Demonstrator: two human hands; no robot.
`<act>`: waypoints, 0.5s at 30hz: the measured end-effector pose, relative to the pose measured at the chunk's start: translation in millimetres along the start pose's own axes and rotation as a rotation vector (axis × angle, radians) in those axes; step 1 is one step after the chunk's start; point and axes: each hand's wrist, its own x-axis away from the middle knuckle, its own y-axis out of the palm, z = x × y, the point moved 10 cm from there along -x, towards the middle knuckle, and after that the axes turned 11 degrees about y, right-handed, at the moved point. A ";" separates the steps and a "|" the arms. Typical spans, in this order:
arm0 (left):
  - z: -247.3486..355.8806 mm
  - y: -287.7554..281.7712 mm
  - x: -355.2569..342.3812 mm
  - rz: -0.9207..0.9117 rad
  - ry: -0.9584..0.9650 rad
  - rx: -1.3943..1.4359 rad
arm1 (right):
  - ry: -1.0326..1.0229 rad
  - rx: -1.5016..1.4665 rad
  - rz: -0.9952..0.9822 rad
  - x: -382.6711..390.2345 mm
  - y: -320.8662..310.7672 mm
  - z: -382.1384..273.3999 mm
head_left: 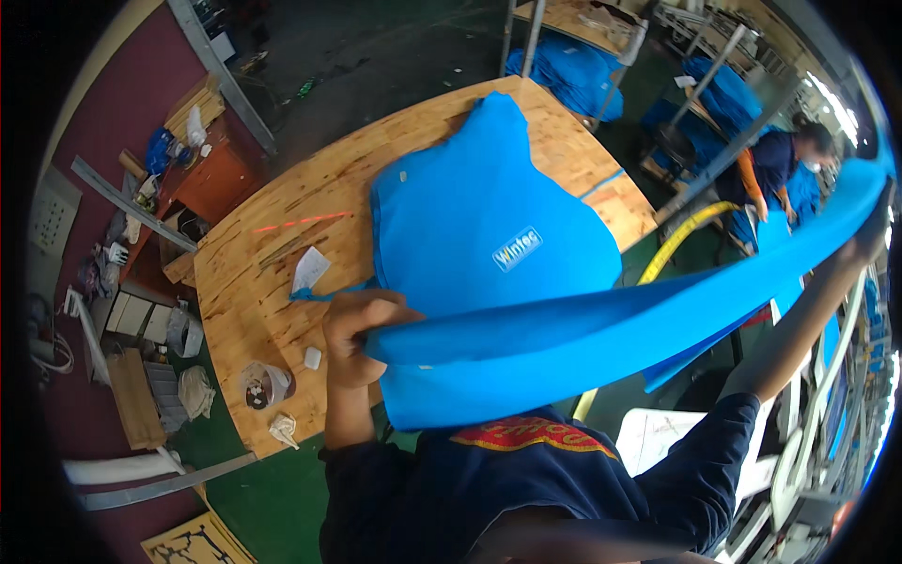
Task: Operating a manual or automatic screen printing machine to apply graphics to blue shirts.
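A long piece of bright blue fabric [564, 344] stretches across in front of my chest, folded lengthwise. My left hand [360, 329] grips its left end above the near side of the wooden table [282, 188]. Raised far out to the right, my right hand [863, 246] is closed around the other end, its fingers partly hidden. Behind this, a broad, curved blue fabric cover [470, 207] with a printed label patch lies on the table. Whether the two blue pieces are joined cannot be made out.
A white paper [310, 270], a clear plastic tub [266, 385], a small white block [312, 358] and a crumpled cloth [284, 430] lie on the table's left. A co-worker [775, 169] handles blue fabric at the right. A reddish-brown cabinet [218, 179] stands left.
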 end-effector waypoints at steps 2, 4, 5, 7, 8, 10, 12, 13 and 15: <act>-40.4 -35.8 22.7 0.316 -0.112 -0.200 | 0.398 -0.370 -0.007 -6.6 56.0 81.9; -75.1 -60.4 43.9 0.347 -0.250 -0.312 | 0.726 -0.657 -0.033 -5.5 134.0 156.4; -98.6 -78.7 50.7 0.379 -0.386 -0.390 | 0.668 -0.925 -0.365 -0.9 196.2 160.4; -155.3 -83.8 29.2 0.263 -0.482 -0.376 | 0.817 -0.892 -0.378 -2.8 257.9 255.0; -177.7 -106.6 48.2 0.383 -0.622 -0.481 | 0.964 -0.951 -0.358 34.7 317.1 264.3; -229.8 -134.2 64.9 0.456 -0.863 -0.531 | 1.148 -1.048 -0.591 69.6 408.3 331.0; -298.7 -151.0 74.6 0.452 -0.913 -0.509 | 1.059 -1.316 -0.934 97.8 481.3 368.3; -328.5 -159.4 83.7 0.460 -0.963 -0.495 | 1.088 -1.224 -0.825 115.1 509.8 417.6; -378.3 -179.1 103.5 0.424 -0.968 -0.544 | 1.306 -1.234 -0.793 174.5 569.0 502.3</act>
